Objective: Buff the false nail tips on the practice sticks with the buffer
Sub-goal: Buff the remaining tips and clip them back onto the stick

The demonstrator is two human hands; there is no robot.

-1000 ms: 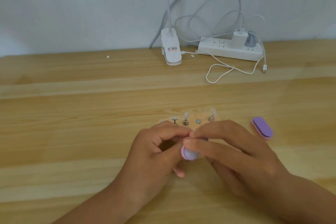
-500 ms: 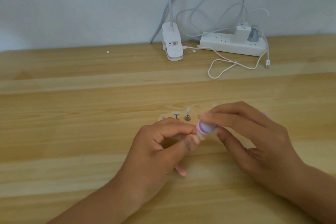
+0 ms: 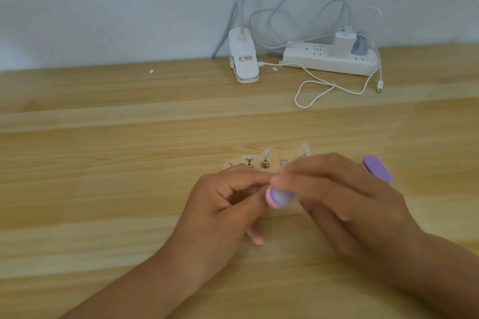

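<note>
Buffer (image 3: 280, 197) pinched in curled fingers (image 3: 305, 184) of right hand (image 3: 344, 204), low over surface (image 3: 103, 189), against left hand (image 3: 223, 212), just before practice sticks (image 3: 264, 160). Left fingers curled thumb to forefinger; could not tell whether holding anything.

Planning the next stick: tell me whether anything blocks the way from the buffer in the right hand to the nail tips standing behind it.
Only the person's own fingertips lie between the buffer and the standing nail tips; nothing else visible blocks the way.

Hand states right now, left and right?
Left hand: fingers curled in a pinch; what they hold, if anything, is hidden.
Right hand: closed, gripping the purple buffer.
</note>
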